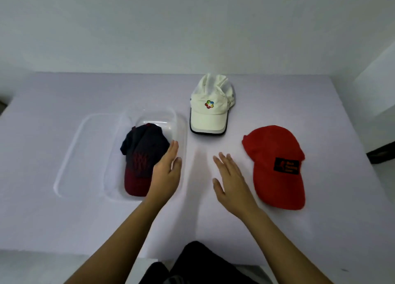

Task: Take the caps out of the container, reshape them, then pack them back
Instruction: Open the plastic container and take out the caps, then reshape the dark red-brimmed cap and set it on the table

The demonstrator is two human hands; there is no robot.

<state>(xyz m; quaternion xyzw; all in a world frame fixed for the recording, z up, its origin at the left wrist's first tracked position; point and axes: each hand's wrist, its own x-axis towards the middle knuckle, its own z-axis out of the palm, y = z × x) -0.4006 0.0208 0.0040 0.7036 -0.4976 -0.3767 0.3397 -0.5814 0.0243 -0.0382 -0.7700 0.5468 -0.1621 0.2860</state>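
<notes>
A dark navy cap with a maroon brim [141, 155] lies crumpled inside a clear plastic container [180, 125]. My left hand [167, 172] hovers with straight fingers over the container's right side, next to that cap, holding nothing. My right hand [230, 177] is flat and spread above the table between the container and a red cap [275, 166]. The red cap, with a black patch, lies on the table at the right. A white cap with a coloured logo [210, 108] sits further back, brim toward me.
The container's clear lid [70, 153] lies flat on the table, left of the container and partly under it. The white table [64, 219] ends near me at the front edge; a wall stands behind it. Dark clothing shows at the bottom.
</notes>
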